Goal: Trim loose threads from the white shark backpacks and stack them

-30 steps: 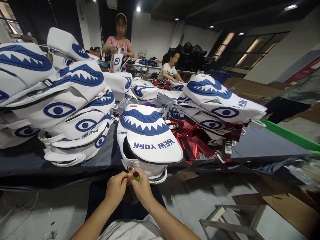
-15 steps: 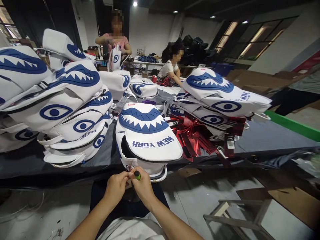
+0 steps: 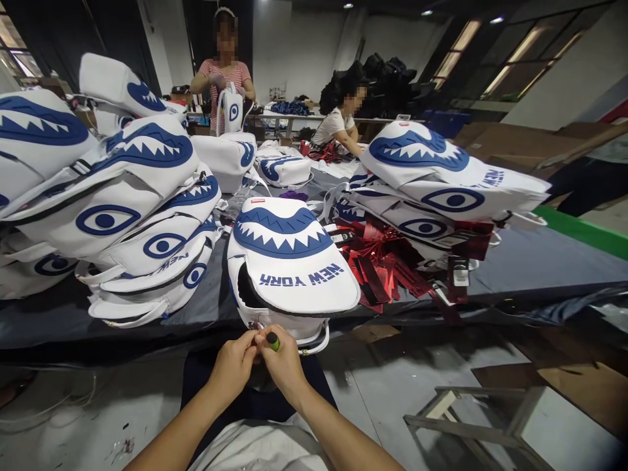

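- Broadly, the dark-covered table (image 3: 534,261) spreads ahead of the person, from ten o'clock round to two.
- On it, the taller bag pile (image 3: 142,226) stands at ten to eleven o'clock from the hands; the second bag pile (image 3: 417,154) is out at one o'clock, well apart from them.
- The front bag (image 3: 292,268), white with blue teeth and lettering, lies just beyond the hands, at twelve to one o'clock. Its long axis runs roughly from eleven to five, and its near end faces the person.
- The red tags (image 3: 375,265) spill out beside it, at about two o'clock from the hands.
- The right hand (image 3: 282,360) is the nearer to the bag's middle, its fingers curled around a tool and its fingertips brought in toward the other hand's.
- The left hand (image 3: 235,363) sits at nine o'clock from it, thumb and finger pressed together; what they pinch, if anything, I cannot tell.
- The green-and-black tool (image 3: 273,341) pokes up from the right fist.
- Smallest is a dark bit (image 3: 253,325) at the bag's seven-o'clock corner, right by both sets of fingertips. The relation that counts, I judge, is this corner lying at twelve o'clock from where they meet.
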Available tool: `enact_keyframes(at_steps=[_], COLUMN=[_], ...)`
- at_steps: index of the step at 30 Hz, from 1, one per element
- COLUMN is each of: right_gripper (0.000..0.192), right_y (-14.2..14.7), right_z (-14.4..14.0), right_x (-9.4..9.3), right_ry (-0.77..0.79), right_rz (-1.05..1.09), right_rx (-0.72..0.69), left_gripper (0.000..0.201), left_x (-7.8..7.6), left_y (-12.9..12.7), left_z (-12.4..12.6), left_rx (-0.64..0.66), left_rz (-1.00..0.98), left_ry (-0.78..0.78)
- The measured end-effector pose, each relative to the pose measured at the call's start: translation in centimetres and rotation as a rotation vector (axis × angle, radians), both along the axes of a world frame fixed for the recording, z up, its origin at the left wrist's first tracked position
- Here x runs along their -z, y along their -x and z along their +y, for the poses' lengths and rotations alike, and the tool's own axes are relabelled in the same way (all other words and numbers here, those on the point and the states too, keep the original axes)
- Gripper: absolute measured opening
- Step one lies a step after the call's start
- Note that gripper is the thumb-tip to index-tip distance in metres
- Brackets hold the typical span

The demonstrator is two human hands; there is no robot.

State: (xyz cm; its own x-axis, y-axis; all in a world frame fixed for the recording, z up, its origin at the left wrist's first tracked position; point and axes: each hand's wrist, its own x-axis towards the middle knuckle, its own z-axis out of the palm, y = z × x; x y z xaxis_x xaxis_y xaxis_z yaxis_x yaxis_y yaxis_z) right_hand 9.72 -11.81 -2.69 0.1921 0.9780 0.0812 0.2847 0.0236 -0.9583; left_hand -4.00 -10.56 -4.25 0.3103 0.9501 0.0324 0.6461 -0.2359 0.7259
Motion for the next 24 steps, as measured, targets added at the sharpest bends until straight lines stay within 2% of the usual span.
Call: enact_keyframes(at_steps=[5, 9, 13, 17, 18, 22, 24], right_gripper=[0.019, 0.014, 0.012, 0.010, 0.010, 0.013, 0.015], right_y=[0.2, 0.5, 0.8, 0.8, 0.7, 0.4, 0.2], right_z=[0.0, -0.1, 0.0, -0.1, -0.1, -0.3, -0.4], right_x=[-0.1, -0.1, 0.2, 0.3, 0.3, 0.2, 0.3], right_ry=[0.010, 0.012, 0.011, 0.016, 0.018, 0.023, 0.029], right_rz=[-0.002, -0.001, -0.008, 0.000, 0.004, 0.021, 0.029], right_rx=[0.015, 0.021, 0.044, 0.047, 0.040, 0.014, 0.008], left_gripper=[0.014, 0.018, 0.016, 0.022, 0.024, 0.017, 0.016], left_x=[-0.2, -0.1, 0.0, 0.0, -0.1, -0.2, -0.4], left_y=[0.1, 0.6, 1.0, 1.1, 1.1, 0.7, 0.6], left_z=[0.1, 0.2, 0.4, 0.6, 0.5, 0.2, 0.2], left_rx=[-0.088, 0.002, -0.056, 0.085, 0.086, -0.058, -0.023], left_rz=[0.054, 0.010, 0.018, -0.049, -0.041, 0.047, 0.037], left_ry=[-0.023, -0.001, -0.008, 0.044, 0.037, -0.031, -0.012])
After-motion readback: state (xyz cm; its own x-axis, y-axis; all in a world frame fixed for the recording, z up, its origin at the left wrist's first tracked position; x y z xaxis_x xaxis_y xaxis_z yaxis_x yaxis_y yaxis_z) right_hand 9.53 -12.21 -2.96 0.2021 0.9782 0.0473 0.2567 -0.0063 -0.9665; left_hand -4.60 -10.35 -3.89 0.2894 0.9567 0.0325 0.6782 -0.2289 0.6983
